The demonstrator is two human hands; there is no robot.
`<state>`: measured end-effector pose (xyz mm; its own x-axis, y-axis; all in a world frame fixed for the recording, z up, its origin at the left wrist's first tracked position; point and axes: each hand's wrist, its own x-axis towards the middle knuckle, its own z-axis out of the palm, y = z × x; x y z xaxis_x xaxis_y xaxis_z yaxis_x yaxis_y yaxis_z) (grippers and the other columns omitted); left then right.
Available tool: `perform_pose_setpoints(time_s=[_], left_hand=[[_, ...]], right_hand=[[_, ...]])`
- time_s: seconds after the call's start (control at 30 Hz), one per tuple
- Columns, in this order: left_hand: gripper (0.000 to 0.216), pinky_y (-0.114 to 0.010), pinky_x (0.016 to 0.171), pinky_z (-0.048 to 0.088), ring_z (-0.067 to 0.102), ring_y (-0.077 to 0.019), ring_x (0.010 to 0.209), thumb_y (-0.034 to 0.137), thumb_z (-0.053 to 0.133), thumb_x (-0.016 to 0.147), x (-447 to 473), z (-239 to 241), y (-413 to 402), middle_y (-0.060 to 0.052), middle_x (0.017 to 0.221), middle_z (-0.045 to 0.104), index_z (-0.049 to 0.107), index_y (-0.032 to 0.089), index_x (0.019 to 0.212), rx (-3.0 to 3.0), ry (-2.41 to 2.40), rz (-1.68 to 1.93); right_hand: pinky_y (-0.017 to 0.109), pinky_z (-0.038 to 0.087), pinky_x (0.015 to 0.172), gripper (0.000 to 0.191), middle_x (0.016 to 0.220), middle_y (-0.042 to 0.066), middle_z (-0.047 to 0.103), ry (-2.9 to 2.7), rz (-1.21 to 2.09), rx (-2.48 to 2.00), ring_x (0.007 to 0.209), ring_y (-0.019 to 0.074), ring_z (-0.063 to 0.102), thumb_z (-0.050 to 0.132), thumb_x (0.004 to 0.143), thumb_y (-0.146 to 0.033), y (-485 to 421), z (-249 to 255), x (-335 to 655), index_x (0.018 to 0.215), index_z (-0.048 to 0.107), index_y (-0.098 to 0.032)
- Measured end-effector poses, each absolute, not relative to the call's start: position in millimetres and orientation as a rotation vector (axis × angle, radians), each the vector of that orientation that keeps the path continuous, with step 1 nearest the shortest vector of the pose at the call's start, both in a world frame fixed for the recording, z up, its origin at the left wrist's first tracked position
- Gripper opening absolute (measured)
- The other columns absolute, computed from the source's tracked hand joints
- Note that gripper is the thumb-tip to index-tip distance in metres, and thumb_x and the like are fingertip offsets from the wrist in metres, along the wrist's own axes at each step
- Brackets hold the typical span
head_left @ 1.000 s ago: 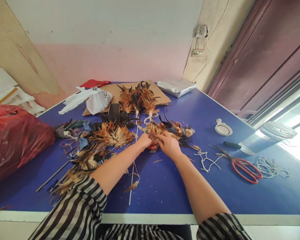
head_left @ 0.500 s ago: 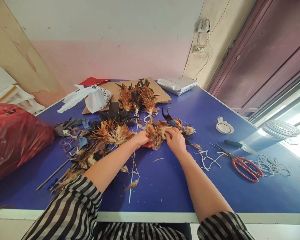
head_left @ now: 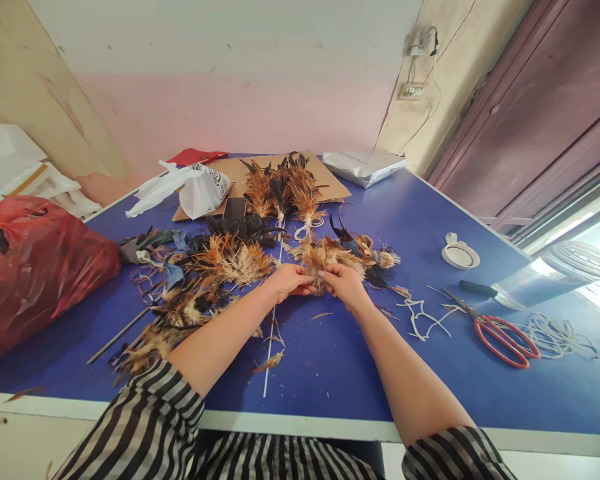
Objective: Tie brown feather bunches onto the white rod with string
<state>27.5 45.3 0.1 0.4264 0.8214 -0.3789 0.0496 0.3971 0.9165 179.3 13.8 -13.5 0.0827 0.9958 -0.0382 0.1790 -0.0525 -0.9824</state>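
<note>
Both hands meet over the middle of the blue table (head_left: 325, 360). My left hand (head_left: 294, 281) is closed, pinching a small bunch of brown feathers (head_left: 320, 285). From the other side my right hand (head_left: 344, 283) pinches the same bunch between thumb and fingers. Behind them lies a loose pile of tan feathers (head_left: 347, 253) with dark ones mixed in. Left of my left hand spreads a heap of orange-brown feathers (head_left: 235, 260), partly under my forearm. Farther back, tied feather bundles (head_left: 280, 183) with white string rest on cardboard.
At the right are red-handled scissors (head_left: 507, 340), a tangle of white string (head_left: 563, 337), a dark-handled tool (head_left: 477, 289), a clear jar (head_left: 570, 270) and a small white round dish (head_left: 460, 255). A red plastic bag (head_left: 45, 273) bulges at the left; a white bag (head_left: 205, 193) stands behind.
My right hand has moved left, close to my left hand, and now pinches beside it. The whole view has shifted slightly.
</note>
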Motion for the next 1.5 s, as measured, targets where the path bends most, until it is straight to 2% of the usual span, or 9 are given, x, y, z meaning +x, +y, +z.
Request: perform_pose_setpoints(time_s=[0.1,0.2,0.37,0.57,0.8,0.97,1.1,1.27,1.5], left_hand=[[0.009,-0.017,0.052,0.049,0.064,-0.0115,0.061,0.013,0.065,0.069,22.7,1.7,44.2,-0.008,0.073,0.067,0.062,0.008,0.076,0.945,1.001,0.598],[0.015,-0.016,0.046,0.047,0.063,-0.0115,0.059,0.017,0.068,0.067,18.8,3.1,41.6,-0.009,0.078,0.068,0.062,0.009,0.078,0.959,1.038,0.603],[0.024,-0.014,0.04,0.042,0.062,-0.0115,0.055,0.023,0.075,0.057,18.5,2.9,36.5,-0.007,0.072,0.067,0.062,0.009,0.072,1.011,1.086,0.638],[0.022,-0.014,0.04,0.041,0.061,-0.0103,0.055,0.022,0.075,0.057,20.8,-0.8,31.0,-0.006,0.068,0.066,0.063,0.01,0.071,1.049,1.073,0.606],[0.02,-0.015,0.05,0.048,0.062,-0.0097,0.057,0.014,0.072,0.061,20.6,2.4,21.9,-0.003,0.06,0.062,0.055,0.011,0.07,0.914,1.042,0.759],[0.005,-0.015,0.051,0.049,0.064,-0.0109,0.06,0.012,0.062,0.073,10.6,7.7,14.1,-0.007,0.071,0.066,0.057,0.01,0.074,0.79,0.993,0.788],[0.013,-0.019,0.053,0.051,0.066,-0.0145,0.066,0.022,0.058,0.077,1.0,8.4,4.5,-0.01,0.081,0.067,0.061,0.01,0.082,0.821,0.916,0.723],[0.026,-0.02,0.052,0.05,0.065,-0.0148,0.064,0.033,0.064,0.07,-5.0,7.7,-4.9,-0.012,0.084,0.068,0.065,0.009,0.082,1.023,0.923,0.643],[0.02,-0.016,0.047,0.047,0.063,-0.0116,0.058,0.026,0.069,0.066,-10.7,-1.5,-2.0,-0.01,0.074,0.067,0.063,0.008,0.073,0.941,0.96,0.657]], right_hand=[[0.018,0.024,0.035,0.028,0.04,-0.008,0.042,-1.066,1.291,-1.281,0.036,0.0052,0.034,0.065,0.061,-0.04,15.7,-14.1,184.2,0.064,0.049,-0.018],[0.016,0.027,0.035,0.032,0.043,-0.007,0.046,-0.953,1.396,-1.184,0.038,0.0053,0.04,0.07,0.056,-0.038,17.0,-13.9,186.6,0.063,0.047,-0.017],[0.016,0.036,0.038,0.031,0.047,-0.005,0.052,-0.9,1.505,-1.108,0.042,0.0065,0.048,0.073,0.055,-0.032,14.1,-10.0,182.4,0.068,0.049,-0.017],[0.018,0.045,0.046,0.027,0.057,-0.002,0.059,-0.977,1.526,-1.063,0.051,0.0081,0.055,0.072,0.059,-0.027,8.4,-6.1,176.2,0.077,0.057,-0.015],[0.017,0.043,0.042,0.021,0.051,-0.002,0.058,-0.987,1.484,-1.119,0.044,0.0074,0.052,0.07,0.06,-0.025,10.3,-10.6,175.6,0.074,0.06,-0.014],[0.017,0.046,0.045,0.02,0.055,-0.001,0.06,-0.939,1.573,-1.068,0.048,0.0075,0.055,0.069,0.061,-0.022,6.5,-4.7,172.8,0.077,0.06,-0.014],[0.016,0.045,0.045,0.023,0.057,-0.002,0.06,-0.973,1.598,-1.056,0.049,0.0067,0.054,0.071,0.059,-0.023,2.0,-2.2,167.0,0.078,0.06,-0.014],[0.018,0.043,0.046,0.019,0.053,-0.003,0.058,-1.144,1.492,-1.117,0.046,0.0069,0.052,0.067,0.063,-0.026,-3.6,-1.7,158.0,0.076,0.06,-0.014],[0.017,0.039,0.04,0.025,0.05,-0.003,0.054,-1.156,1.47,-1.179,0.043,0.0069,0.048,0.068,0.063,-0.031,-6.6,-1.2,154.9,0.078,0.059,-0.013]])
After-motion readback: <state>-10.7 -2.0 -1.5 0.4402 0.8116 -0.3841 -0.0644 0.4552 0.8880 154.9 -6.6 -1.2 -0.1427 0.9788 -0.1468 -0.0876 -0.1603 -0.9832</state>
